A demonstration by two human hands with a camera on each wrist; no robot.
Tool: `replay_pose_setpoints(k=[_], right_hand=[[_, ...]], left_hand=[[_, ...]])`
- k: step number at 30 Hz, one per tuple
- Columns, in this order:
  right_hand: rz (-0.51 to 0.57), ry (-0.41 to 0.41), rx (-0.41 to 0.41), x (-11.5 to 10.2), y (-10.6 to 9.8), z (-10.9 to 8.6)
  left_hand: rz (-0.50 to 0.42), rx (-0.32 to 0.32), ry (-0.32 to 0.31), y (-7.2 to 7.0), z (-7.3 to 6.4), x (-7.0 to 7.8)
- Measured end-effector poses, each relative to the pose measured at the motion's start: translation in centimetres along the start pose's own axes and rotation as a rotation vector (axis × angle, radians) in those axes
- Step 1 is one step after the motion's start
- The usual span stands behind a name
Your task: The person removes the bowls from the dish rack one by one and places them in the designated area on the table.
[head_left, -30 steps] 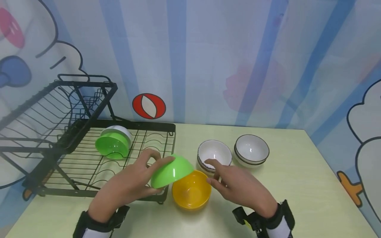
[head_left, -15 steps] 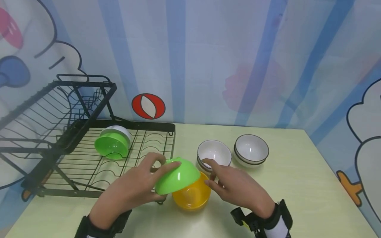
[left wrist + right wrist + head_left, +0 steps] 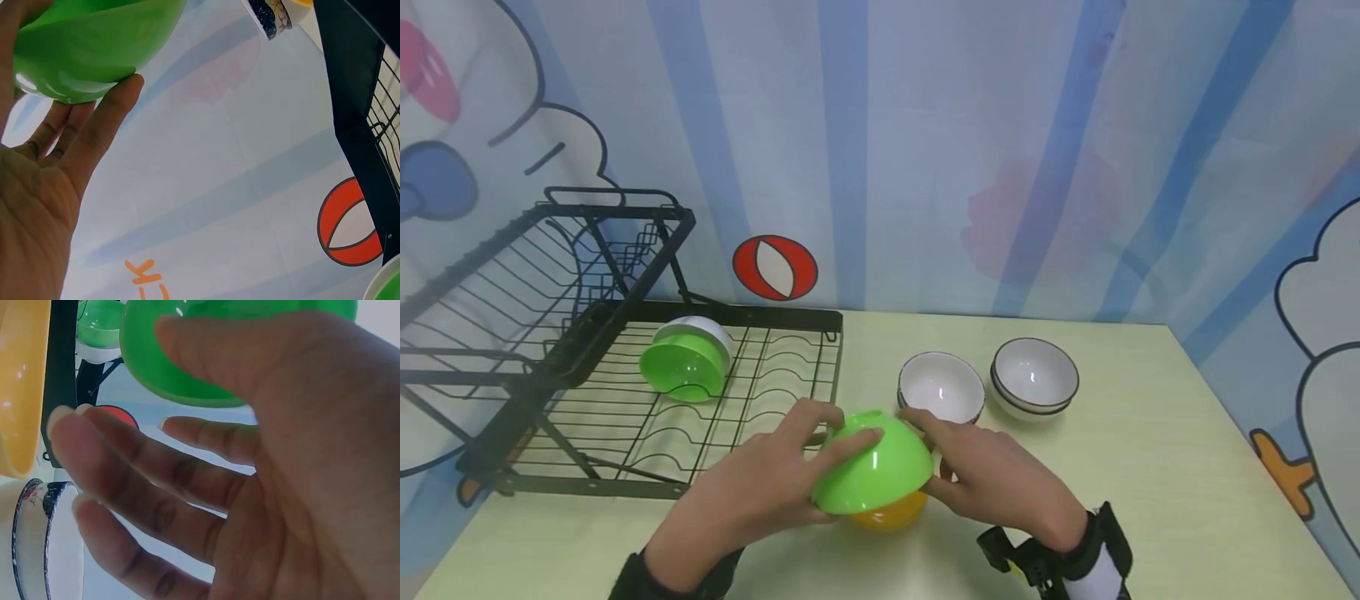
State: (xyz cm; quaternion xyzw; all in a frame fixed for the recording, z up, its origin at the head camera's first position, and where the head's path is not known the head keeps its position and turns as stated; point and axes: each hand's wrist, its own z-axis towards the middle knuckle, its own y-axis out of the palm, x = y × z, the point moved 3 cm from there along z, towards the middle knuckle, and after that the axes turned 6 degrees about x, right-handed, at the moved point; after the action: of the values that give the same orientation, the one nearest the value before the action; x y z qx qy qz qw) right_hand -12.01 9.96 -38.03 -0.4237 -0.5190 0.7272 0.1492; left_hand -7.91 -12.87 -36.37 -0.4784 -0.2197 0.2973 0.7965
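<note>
My left hand holds a tilted green bowl, its fingers and thumb on the outside near the base. In the left wrist view the fingertips press against that bowl. Close by the bowl's right side is my right hand. The right wrist view has its thumb overlapping the green bowl, its other fingers spread and loosely bent; whether they touch is unclear. Partly hidden beneath the held bowl, a yellow bowl stands on the table.
At the left a black dish rack carries another green bowl and a white bowl. Two stacks of white bowls with dark rims, a nearer one and a farther one, stand behind my right hand.
My left hand has carried the green bowl rightward and slightly toward me, over the yellow bowl and up to my right hand. The right hand has barely moved.
</note>
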Motion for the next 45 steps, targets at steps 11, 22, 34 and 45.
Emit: replay_pose_setpoints(k=[11,22,34,45], right_hand=[[-0.014,-0.06,0.034,-0.3,0.2,0.0],[-0.035,-0.086,0.041,-0.1,-0.2,-0.1],[-0.05,-0.106,0.057,0.3,-0.9,-0.2],[-0.039,-0.075,0.059,0.7,-1.6,-0.6]], left_hand=[[0.02,0.053,0.058,0.0,0.1,0.6],[0.034,0.093,0.117,0.9,0.2,1.1],[0.039,0.089,0.099,1.5,0.4,1.3],[0.078,0.063,0.101,1.6,0.5,1.2]])
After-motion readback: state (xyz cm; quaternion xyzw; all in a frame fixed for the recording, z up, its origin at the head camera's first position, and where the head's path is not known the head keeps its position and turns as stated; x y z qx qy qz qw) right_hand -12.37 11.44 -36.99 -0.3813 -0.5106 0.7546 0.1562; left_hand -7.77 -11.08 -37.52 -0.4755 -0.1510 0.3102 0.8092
